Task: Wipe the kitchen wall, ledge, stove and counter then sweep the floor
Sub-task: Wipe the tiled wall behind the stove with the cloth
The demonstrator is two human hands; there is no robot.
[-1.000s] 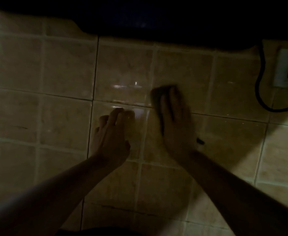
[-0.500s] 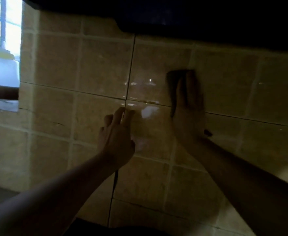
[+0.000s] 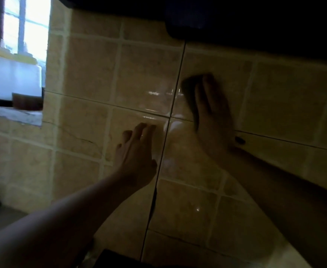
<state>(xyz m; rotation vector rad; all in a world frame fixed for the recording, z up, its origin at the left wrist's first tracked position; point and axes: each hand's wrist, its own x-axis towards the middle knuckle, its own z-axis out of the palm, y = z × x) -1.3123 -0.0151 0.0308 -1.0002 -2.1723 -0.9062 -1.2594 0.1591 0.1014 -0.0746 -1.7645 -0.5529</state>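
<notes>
Right hand (image 3: 212,115) flat, pressing dark cloth (image 3: 189,84) on wall (image 3: 93,74) just under dark overhang (image 3: 255,26). Left hand (image 3: 135,151) open, fingertips on tile below-left. We'd keep pressure even — overlap strokes, follow grout lines.

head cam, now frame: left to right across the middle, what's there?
Window → white container on the sill → left hand flat on the tiled wall → right hand pressing a dark wiping pad to the tiles.
</notes>
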